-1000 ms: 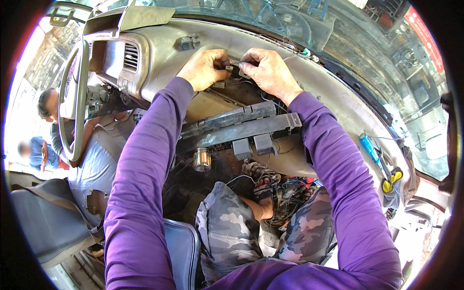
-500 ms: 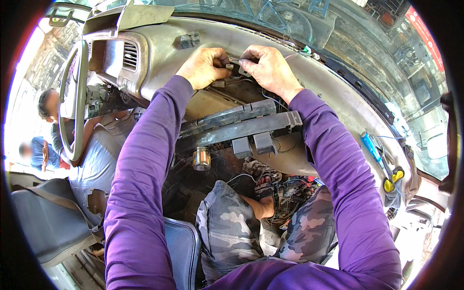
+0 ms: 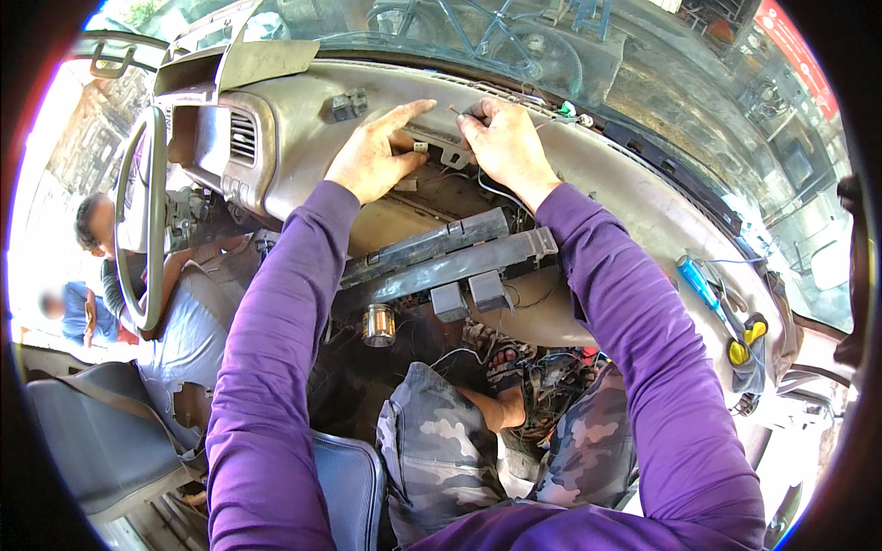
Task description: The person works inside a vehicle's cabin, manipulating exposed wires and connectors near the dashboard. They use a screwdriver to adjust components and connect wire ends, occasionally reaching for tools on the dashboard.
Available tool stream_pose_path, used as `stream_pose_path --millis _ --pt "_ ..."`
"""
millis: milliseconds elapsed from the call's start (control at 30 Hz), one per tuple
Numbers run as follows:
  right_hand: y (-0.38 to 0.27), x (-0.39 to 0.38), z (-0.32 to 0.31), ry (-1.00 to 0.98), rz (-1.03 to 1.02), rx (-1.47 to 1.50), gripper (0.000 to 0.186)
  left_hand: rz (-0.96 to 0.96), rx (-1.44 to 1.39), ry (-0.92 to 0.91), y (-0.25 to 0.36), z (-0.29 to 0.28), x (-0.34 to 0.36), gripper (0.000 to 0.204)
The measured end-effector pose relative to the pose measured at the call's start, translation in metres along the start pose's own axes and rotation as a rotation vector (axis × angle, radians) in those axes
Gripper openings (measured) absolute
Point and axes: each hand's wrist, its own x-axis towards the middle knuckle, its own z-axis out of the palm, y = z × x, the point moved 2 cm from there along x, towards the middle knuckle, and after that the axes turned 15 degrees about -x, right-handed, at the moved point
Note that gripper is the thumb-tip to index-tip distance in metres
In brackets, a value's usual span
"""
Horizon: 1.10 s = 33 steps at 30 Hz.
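Observation:
Above the opening in the dashboard (image 3: 294, 106), both my hands are raised close together. My left hand (image 3: 372, 158) has its index finger stretched out, while the thumb and a bent finger hold a small pale connector (image 3: 420, 147). My right hand (image 3: 507, 145) is closed in a pinch, and a thin reddish wire end (image 3: 453, 109) pokes out by its fingertips; the rest of what it grips is mostly hidden. Beneath the hands, a metal bracket (image 3: 453, 154) and loose wires show in the opening. A dark plastic block (image 3: 349, 105) lies on the dashboard left of my hands.
Long dark trim pieces (image 3: 441, 266) and two grey boxes (image 3: 470, 296) hang below the opening, near a gold-coloured can (image 3: 378, 325). At right lie a blue screwdriver (image 3: 700, 283) and yellow-handled pliers (image 3: 749, 340). Another person (image 3: 188, 303) sits beyond the steering wheel (image 3: 154, 220).
My hands have moved slightly apart. The left index finger has straightened away from the connector, and a thin wire end now shows at the right fingertips. The view has shifted a little.

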Motion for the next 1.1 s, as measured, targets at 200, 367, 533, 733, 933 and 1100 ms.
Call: stream_pose_path --millis 200,367,533,733,933,1100 --pt "-0.004 0.001 0.002 0.025 -0.068 -0.021 0.023 -0.035 0.031 -0.008 -0.004 -0.004 0.000 0.073" --pt "-0.008 -0.001 -0.002 0.006 -0.099 0.004 0.020 0.034 0.109 0.028 -0.001 -0.002 -0.001 0.074" --pt "-0.009 -0.003 -0.003 0.015 -0.189 -0.047 0.014 0.025 0.107 -0.004 0.004 -0.001 -0.001 0.073" --pt "-0.014 -0.005 -0.003 -0.019 -0.177 -0.040 0.015 0.086 0.071 -0.028 -0.006 -0.003 0.000 0.067" --pt "-0.007 -0.003 -0.003 -0.017 -0.166 -0.021 0.018 0.003 0.040 -0.042 0.000 -0.001 0.001 0.065" --pt "-0.010 -0.004 -0.002 -0.004 -0.166 -0.021 0.018 0.062 0.099 -0.017 0.000 -0.003 -0.001 0.064"
